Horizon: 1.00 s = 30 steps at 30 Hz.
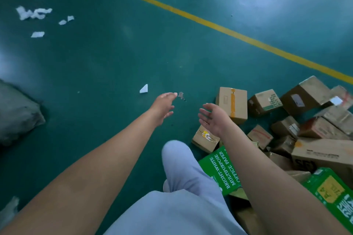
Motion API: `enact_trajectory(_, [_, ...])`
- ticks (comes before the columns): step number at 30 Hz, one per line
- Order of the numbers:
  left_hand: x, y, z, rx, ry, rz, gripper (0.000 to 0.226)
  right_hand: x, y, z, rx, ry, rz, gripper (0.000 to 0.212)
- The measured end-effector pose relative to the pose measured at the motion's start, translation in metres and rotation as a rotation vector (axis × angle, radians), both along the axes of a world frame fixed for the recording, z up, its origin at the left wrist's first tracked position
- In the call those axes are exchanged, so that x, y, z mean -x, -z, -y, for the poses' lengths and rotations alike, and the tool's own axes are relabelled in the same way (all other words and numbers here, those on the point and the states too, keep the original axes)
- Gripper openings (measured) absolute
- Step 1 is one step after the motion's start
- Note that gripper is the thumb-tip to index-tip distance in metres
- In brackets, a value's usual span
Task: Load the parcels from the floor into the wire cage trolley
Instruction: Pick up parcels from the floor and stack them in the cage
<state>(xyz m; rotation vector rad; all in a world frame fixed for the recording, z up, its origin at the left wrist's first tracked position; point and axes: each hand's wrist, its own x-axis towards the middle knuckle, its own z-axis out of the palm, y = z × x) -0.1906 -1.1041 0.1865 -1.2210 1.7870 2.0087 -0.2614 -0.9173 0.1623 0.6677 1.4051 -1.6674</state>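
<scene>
Heap of brown taped cardboard parcels (298, 120) at right on glossy green floor (114, 63), green paper boxes (225, 170) among them, left hand (164, 106) and right hand (214, 118) outstretched, each grip spread apart, holding nothing

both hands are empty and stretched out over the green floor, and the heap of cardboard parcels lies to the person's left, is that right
Not quite: the heap of cardboard parcels lies to the person's right, not the left. The head view shows it beside the right hand. The rest holds: the left hand and the right hand are both empty, fingers spread, stretched out over the green floor.
</scene>
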Motion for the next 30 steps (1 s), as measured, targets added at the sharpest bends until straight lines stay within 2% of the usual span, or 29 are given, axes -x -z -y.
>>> enact_trajectory(3, [0.041,0.003,0.016,0.02,0.055,0.0,0.03,0.025,0.011,0.007,0.002,0.086,0.012,0.031])
enact_trajectory(7, [0.096,0.023,0.031,0.014,0.138,0.029,0.031,0.064,0.024,0.012,0.009,0.186,0.016,0.033])
enact_trajectory(15, [0.29,0.1,0.027,0.054,0.437,0.161,0.041,0.198,0.096,-0.008,-0.021,0.478,0.081,0.032])
enact_trajectory(18, [0.392,0.13,0.012,0.101,0.615,0.253,0.042,0.261,0.125,-0.025,-0.071,0.594,0.15,0.029])
enact_trajectory(23, [0.527,0.16,-0.024,0.208,0.825,0.278,0.039,0.342,0.157,-0.051,-0.211,0.663,0.188,0.031])
enact_trajectory(27, [0.597,0.209,-0.055,0.259,1.012,0.308,0.04,0.381,0.193,-0.063,-0.242,0.738,0.279,0.021])
enact_trajectory(30, [0.631,0.258,-0.076,0.282,1.138,0.332,0.041,0.393,0.234,-0.068,-0.282,0.754,0.333,0.033])
